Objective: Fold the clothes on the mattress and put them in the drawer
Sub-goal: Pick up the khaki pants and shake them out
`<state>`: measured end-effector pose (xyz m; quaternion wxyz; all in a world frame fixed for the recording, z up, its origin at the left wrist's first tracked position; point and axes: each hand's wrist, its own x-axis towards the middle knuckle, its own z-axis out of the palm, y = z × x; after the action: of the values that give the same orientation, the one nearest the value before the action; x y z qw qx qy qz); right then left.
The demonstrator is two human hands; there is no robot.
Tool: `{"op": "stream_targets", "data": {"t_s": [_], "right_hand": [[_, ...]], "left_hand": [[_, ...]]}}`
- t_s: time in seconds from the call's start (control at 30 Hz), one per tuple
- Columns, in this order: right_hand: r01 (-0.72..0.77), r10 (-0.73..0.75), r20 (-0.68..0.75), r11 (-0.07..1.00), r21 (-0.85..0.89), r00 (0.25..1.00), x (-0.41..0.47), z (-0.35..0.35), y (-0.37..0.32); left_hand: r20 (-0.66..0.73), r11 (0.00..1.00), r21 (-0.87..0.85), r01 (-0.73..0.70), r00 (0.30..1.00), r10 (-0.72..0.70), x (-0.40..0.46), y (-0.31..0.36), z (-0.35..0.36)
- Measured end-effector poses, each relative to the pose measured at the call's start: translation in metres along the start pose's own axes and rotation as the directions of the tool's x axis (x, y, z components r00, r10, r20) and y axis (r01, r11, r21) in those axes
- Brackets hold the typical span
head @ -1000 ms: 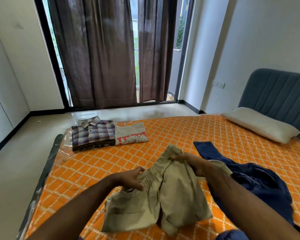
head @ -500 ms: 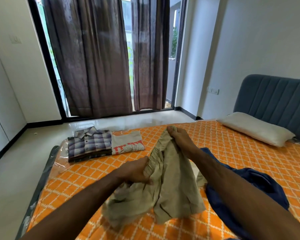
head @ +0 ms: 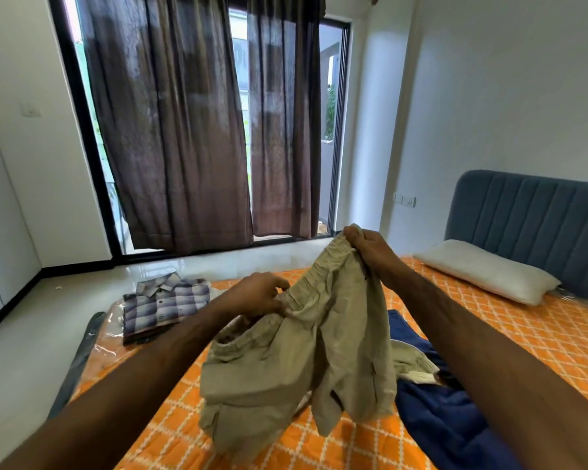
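Above the mattress [head: 489, 334], both hands pinch the shorts' [head: 302, 351] waistband — right hand [head: 367, 247] high, left hand [head: 262, 295] lower; level them, then pull the band taut before folding.

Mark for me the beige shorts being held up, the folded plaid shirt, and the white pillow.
Beige cotton shorts [head: 336, 334], head view: on the hanging front fabric.
Folded purple-grey plaid shirt [head: 163, 303], head view: on the chest panel.
White rectangular pillow [head: 482, 274], head view: on its top face.
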<state>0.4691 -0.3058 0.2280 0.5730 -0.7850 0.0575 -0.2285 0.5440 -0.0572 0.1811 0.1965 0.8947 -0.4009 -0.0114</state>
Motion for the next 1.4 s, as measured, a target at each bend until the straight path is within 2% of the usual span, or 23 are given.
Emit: {"op": "stream_targets", "data": {"t_s": [0.1, 0.23, 0.3, 0.37, 0.43, 0.47, 0.57, 0.67, 0.73, 0.87, 0.93, 1.07, 1.13, 1.2, 1.3, 1.4], "right_hand": [[0.038, -0.036, -0.019, 0.996, 0.083, 0.999, -0.001, -0.003, -0.021], [0.106, -0.113, 0.020, 0.975, 0.197, 0.993, -0.003, -0.023, -0.068], [0.161, -0.181, 0.052, 0.952, 0.262, 0.982, -0.005, -0.035, -0.099], [0.238, -0.281, 0.080, 0.909, 0.343, 0.956, -0.010, -0.047, -0.134], [0.309, -0.385, 0.103, 0.851, 0.425, 0.917, -0.016, -0.059, -0.165], [0.342, -0.426, 0.101, 0.826, 0.448, 0.899, -0.018, -0.063, -0.179], [0.400, -0.497, 0.106, 0.792, 0.462, 0.862, -0.021, -0.060, -0.200], [0.436, -0.543, 0.125, 0.773, 0.461, 0.830, -0.022, -0.039, -0.203], [0.473, -0.566, 0.082, 0.751, 0.460, 0.820, -0.024, -0.028, -0.204], [0.538, -0.572, -0.014, 0.763, 0.358, 0.820, -0.025, -0.031, -0.207], [0.470, -0.517, 0.013, 0.788, 0.397, 0.856, -0.029, -0.032, -0.206], [0.201, -0.334, 0.140, 0.798, 0.568, 0.932, -0.037, -0.015, -0.201], [0.066, -0.258, 0.229, 0.786, 0.615, 0.939, -0.036, -0.007, -0.196], [-0.008, -0.236, 0.315, 0.789, 0.615, 0.920, -0.033, -0.002, -0.188], [-0.020, -0.260, 0.362, 0.788, 0.615, 0.895, -0.028, 0.006, -0.178], [0.092, -0.340, 0.292, 0.777, 0.623, 0.894, -0.019, 0.014, -0.174]], "left_hand": [[-0.015, 0.993, -0.085, 0.077, 0.997, -0.079, 0.005, 0.002, -0.022], [-0.333, 0.983, -0.183, 0.028, 0.939, -0.089, 0.022, 0.011, -0.092], [-0.489, 0.983, -0.160, -0.090, 0.872, 0.000, 0.023, 0.037, -0.148], [-0.596, 0.954, -0.060, -0.293, 0.777, 0.201, 0.015, 0.066, -0.204], [-0.595, 0.887, -0.005, -0.461, 0.714, 0.368, 0.004, 0.086, -0.248], [-0.564, 0.857, -0.018, -0.514, 0.713, 0.416, -0.003, 0.094, -0.266], [-0.534, 0.726, -0.275, -0.631, 0.728, 0.430, -0.022, 0.116, -0.289], [-0.610, 0.544, -0.428, -0.722, 0.675, 0.416, -0.030, 0.136, -0.273], [-0.655, 0.544, -0.385, -0.746, 0.636, 0.408, -0.028, 0.137, -0.263], [-0.718, 0.628, -0.245, -0.739, 0.573, 0.395, -0.027, 0.125, -0.260], [-0.727, 0.616, -0.205, -0.761, 0.540, 0.425, -0.030, 0.128, -0.260], [-0.768, 0.545, -0.157, -0.824, 0.449, 0.457, -0.032, 0.139, -0.255], [-0.797, 0.573, -0.080, -0.816, 0.397, 0.455, -0.031, 0.134, -0.252], [-0.803, 0.632, 0.036, -0.774, 0.354, 0.480, -0.030, 0.124, -0.248], [-0.779, 0.681, 0.200, -0.705, 0.307, 0.547, -0.030, 0.106, -0.244], [-0.679, 0.665, 0.321, -0.674, 0.326, 0.658, -0.032, 0.087, -0.245]]}}
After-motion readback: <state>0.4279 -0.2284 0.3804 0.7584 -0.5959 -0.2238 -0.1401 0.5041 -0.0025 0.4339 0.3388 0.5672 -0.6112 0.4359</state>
